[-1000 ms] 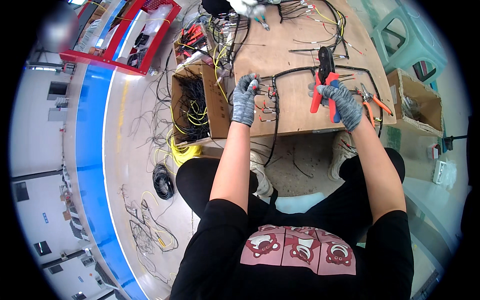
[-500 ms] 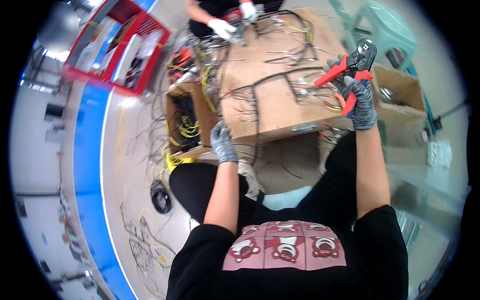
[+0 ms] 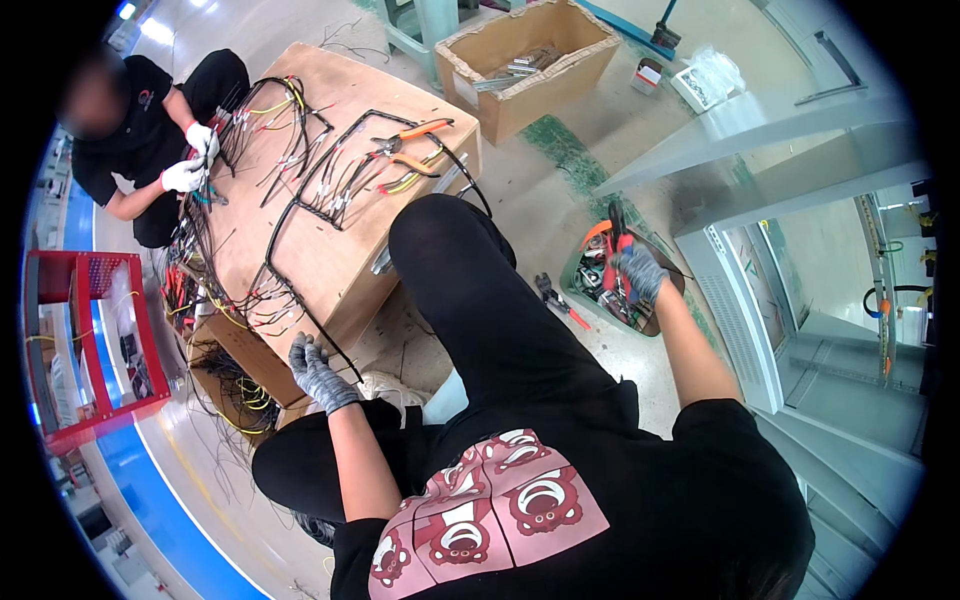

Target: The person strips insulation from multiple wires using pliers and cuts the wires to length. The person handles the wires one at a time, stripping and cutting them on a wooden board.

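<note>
Right hand (image 3: 642, 272), knit-gloved, clasps red-handled pliers (image 3: 616, 220) at rounded bin (image 3: 571, 276); left hand (image 3: 324, 376) loosely uncurled

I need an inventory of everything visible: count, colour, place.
Table: 1, tan, centre left
Wires: many, mostly black, on table
Pliers: 1, orange handles, on table
Co-worker: 1, black clothes, upper left
Rack: 1, red, far left
Cartons: at least 2, brown, around table
Tool bin: 1, greenish, floor right
Floor tool: 1, red and black, beside bin
Metal panels: several, grey, right
Held tool: 1, red handles, in right hand
Left hand: 1, grey glove, near table
Right hand: 1, grey glove, at bin
</note>
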Motion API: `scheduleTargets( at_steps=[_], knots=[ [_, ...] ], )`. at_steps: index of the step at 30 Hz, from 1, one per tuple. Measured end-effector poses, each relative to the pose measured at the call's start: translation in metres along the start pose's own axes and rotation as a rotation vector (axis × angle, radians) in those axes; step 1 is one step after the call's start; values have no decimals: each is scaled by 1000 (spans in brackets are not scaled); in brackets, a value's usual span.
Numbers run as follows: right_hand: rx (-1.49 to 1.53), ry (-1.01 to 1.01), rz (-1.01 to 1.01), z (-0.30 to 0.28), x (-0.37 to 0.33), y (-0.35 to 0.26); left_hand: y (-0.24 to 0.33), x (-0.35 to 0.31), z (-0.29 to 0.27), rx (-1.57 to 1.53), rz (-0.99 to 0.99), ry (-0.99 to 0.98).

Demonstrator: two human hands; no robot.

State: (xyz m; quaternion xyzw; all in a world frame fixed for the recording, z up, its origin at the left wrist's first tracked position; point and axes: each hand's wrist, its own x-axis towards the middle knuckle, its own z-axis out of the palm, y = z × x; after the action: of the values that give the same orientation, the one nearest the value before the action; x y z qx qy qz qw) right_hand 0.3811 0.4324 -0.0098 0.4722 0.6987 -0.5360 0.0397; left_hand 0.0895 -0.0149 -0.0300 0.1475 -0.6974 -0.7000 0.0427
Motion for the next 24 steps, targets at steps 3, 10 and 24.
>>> scheduleTargets(
  at_steps=[3, 10, 24],
  knots=[
    [-257, 2, 104, 16, 19, 80, -21, 14, -17, 66, 75, -47],
    [33, -20, 423, 45, 85, 229, -15, 11, -13, 124, 119, -28],
    [-307, 46, 416, 103, 141, 212, 1, 38, 16, 120, 26, 123]
  ],
)
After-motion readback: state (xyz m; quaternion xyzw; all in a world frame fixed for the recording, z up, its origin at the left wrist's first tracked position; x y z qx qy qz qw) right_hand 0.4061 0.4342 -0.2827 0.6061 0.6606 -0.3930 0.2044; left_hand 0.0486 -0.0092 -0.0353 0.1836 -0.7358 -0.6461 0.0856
